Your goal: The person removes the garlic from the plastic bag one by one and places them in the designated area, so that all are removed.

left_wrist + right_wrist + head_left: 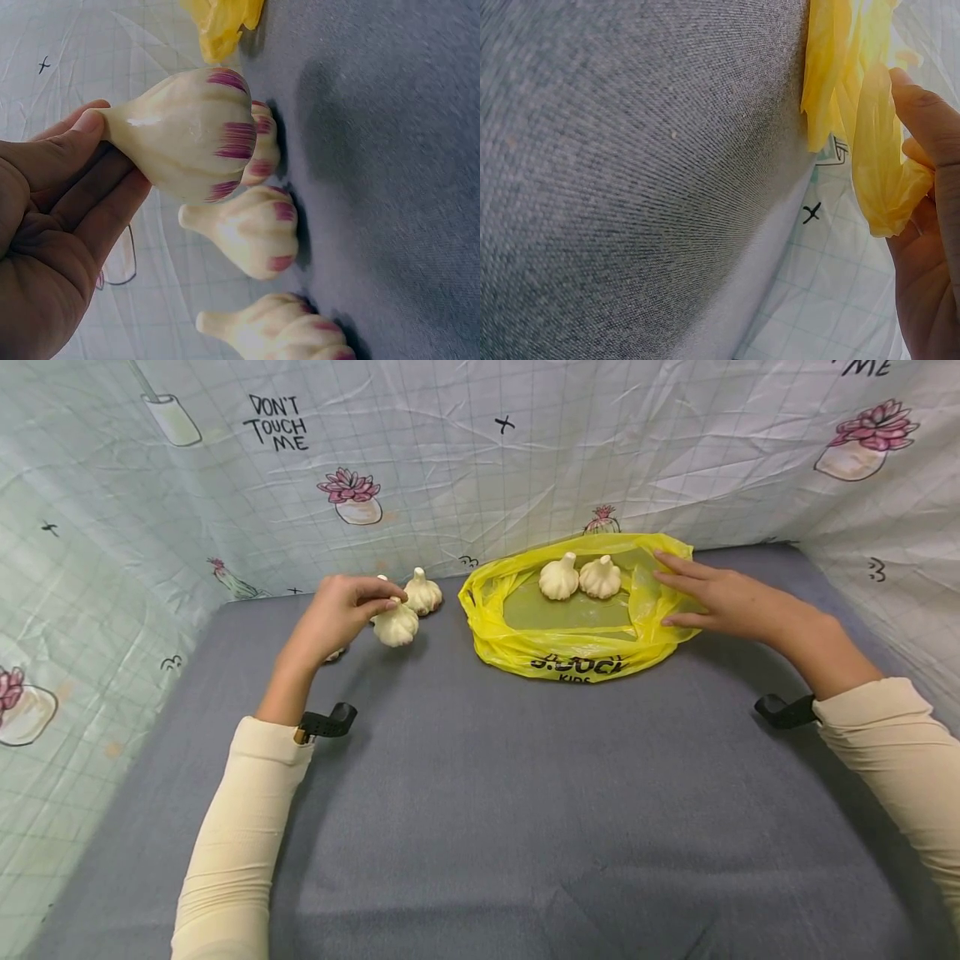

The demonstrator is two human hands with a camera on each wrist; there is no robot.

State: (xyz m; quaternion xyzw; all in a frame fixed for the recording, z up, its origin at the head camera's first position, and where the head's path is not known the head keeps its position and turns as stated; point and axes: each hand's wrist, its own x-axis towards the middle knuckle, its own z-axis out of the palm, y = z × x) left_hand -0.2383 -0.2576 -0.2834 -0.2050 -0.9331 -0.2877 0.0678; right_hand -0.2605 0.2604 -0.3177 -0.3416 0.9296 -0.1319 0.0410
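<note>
In the head view my left hand (341, 610) pinches a garlic bulb (395, 625) by its stem, above the cloth. The left wrist view shows that bulb (184, 135) close up, cream with purple streaks, its stem between thumb and fingers of the left hand (60, 202). More garlic bulbs (423, 592) stand behind and beside it, partly hidden by the hand. Right of them lies a spread yellow plastic bag (585, 653) with two garlic bulbs (559, 578) inside. My right hand (727, 602) touches the bag's right rim with spread, fairly straight fingers.
A grey cloth (525, 793) covers the table. Behind it and at the sides hangs a printed plastic sheet (450, 460) with drawn plants and lettering. Each wrist carries a black camera mount (330, 722).
</note>
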